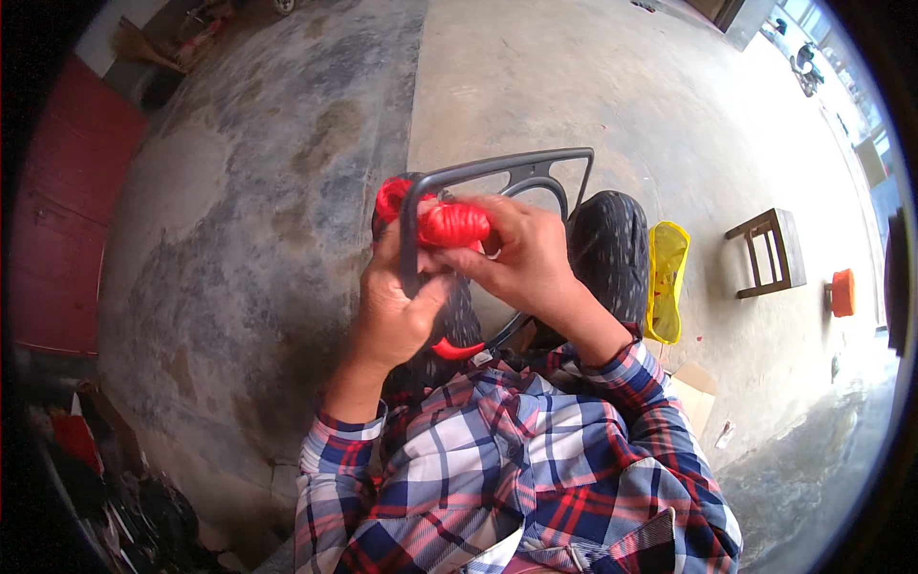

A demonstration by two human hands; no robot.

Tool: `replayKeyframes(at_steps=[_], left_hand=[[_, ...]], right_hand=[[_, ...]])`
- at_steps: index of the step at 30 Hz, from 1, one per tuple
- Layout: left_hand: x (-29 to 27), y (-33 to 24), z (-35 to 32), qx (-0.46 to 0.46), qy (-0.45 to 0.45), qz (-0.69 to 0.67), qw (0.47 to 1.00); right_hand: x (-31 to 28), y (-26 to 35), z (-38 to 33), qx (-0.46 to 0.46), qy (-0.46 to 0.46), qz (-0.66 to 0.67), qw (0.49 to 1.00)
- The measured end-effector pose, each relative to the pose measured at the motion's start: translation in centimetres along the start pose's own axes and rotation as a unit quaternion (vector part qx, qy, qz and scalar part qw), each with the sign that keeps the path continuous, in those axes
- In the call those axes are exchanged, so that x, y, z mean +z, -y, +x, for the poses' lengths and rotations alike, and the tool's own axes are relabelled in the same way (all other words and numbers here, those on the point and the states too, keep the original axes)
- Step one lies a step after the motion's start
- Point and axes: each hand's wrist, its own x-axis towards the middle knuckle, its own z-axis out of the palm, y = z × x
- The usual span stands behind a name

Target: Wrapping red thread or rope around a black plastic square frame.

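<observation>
A dark grey frame [497, 165] with rounded corners and a ring inside it lies across my lap. My left hand [394, 311] is closed around the bar at its left side, thumb toward the middle. Against that same bar, my right hand [524, 251] pinches a shiny red bundle of wound strands [455, 225]. More red strand is wrapped round the upper left corner, and a red loose length [457, 350] hangs over my left leg. My fingertips behind the bundle are partly hidden.
A yellow mesh-like basket [666, 282] stands by my right leg. Farther right are a wooden stool [773, 253] and a small orange-red stool [841, 293]. A piece of cardboard [693, 397] lies near my right elbow. Dark red doors [72, 206] are at the left.
</observation>
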Motion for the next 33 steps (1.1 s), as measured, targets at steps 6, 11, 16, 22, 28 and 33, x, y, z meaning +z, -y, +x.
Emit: replayKeyframes(at_steps=[6,11,16,22,28,33], left_hand=[[-1.5,0.1,-0.4,0.022,-0.046,0.144,0.988],[-1.8,0.9,-1.1,0.050,-0.057,0.162,0.984],[-1.9,1.5,-0.8,0.043,-0.067,0.151,0.985],[-1.6,1.2,-0.7,0.023,-0.073,0.137,0.988],[-1.4,1.9,-0.2,0.011,-0.122,0.137,0.983],[-1.6,2.4,-0.4,-0.037,-0.142,0.069,0.987]], right_hand=[[-1.5,1.0,0.7,0.098,-0.069,0.302,0.946],[-3.0,-0.5,0.3,0.103,-0.076,0.417,0.900],[-2.4,-0.7,0.2,0.089,-0.128,0.358,0.921],[-2.7,0.1,0.9,0.133,-0.136,0.437,0.879],[-2.7,-0.5,0.4,-0.101,-0.023,0.019,0.994],[-3.1,-1.3,0.5,-0.081,-0.068,0.216,0.971]])
